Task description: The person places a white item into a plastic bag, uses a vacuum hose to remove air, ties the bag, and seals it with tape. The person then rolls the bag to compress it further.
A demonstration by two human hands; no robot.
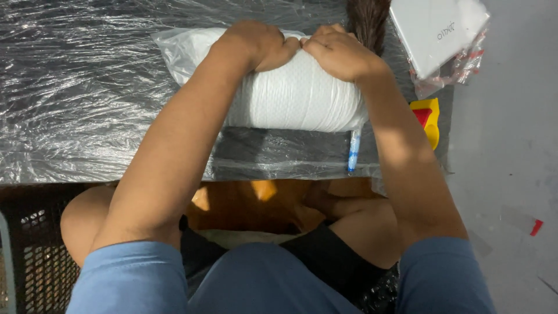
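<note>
We note left hand [258,43] and right hand [340,52] curled, pressing the white bundle [296,99] onto the film-covered table [87,104]; it looks pinned steady.

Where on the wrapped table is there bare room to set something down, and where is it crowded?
Free: the plastic-covered table left of the white bundle, and a narrow strip between bundle and near edge. Crowded: the right end, with the pen, yellow tool, white box and brush. Left hand and right hand press on the bundle.
</note>
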